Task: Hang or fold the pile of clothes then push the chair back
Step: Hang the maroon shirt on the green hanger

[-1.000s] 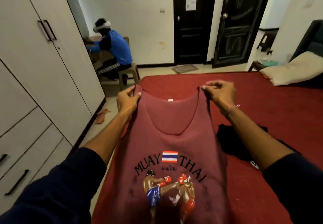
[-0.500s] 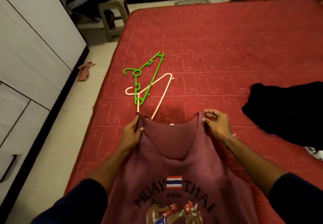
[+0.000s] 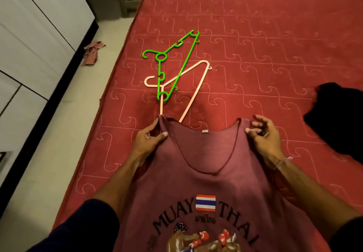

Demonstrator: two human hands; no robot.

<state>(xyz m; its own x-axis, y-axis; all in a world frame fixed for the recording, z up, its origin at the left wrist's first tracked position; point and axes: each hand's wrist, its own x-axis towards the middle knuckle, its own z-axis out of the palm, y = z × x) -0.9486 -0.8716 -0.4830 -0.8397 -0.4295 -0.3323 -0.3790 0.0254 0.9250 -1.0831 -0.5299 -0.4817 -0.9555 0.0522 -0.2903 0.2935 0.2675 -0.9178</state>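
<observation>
Dim warm light, blurred, bowed edges

Both arms reach forward from the bottom of the view, each in a dark sleeve pushed up to about the elbow, forearms bare. The left hand (image 3: 149,137) lies palm down near the bed's left edge, thumb pointing right and fingers curled, pinching the left strap of the tank top (image 3: 206,173). The right hand (image 3: 263,135) sits level with it and well apart, thumb and bent fingers pinching the right strap, the outer fingers lifted and spread. A thin bracelet (image 3: 282,161) circles the right wrist.
</observation>
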